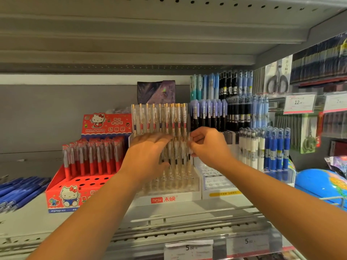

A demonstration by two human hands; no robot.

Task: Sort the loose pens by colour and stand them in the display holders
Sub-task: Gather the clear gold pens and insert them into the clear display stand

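- Both forearms reach in over the shelf edge, where price tags [189,247] hang, toward the white-based display holder [180,198] in the middle of the shelf [187,209].
- Left hand [150,147] lies across the front row of clear pens [175,156] with its fingers fairly straight, steadying them rather than closing round any. Whether the thumb hooks behind the row cannot be told.
- Right hand [208,145] has its fingers curled in, and the fingertips [191,143] pinch the top of a clear pen [188,156] at the right end of that row.
- That pen stands upright among its neighbours in the holder. Whether its tip is fully seated in a hole is hidden.
- A back row of gold-clipped pens [159,117] stands taller behind the hands.
- Handling, as a judgement: these pens look light, stiff and smooth, so they may slide in a loose pinch. A grip high on the barrel, near the clip, should keep the tip free to find its hole.
- Packed rows will likely lean or topple if one is nudged, which is why a flat bracing hand makes sense.
- To the left, red pens [92,158] fill a red cartoon-cat holder [62,196], whose front holes stand open.
- Loose blue pens [20,188] lie flat on the shelf at far left, well apart from the hands and not yet stood up.
- To the right, blue-and-white pens [277,147] stand in another holder, just beside the middle one.
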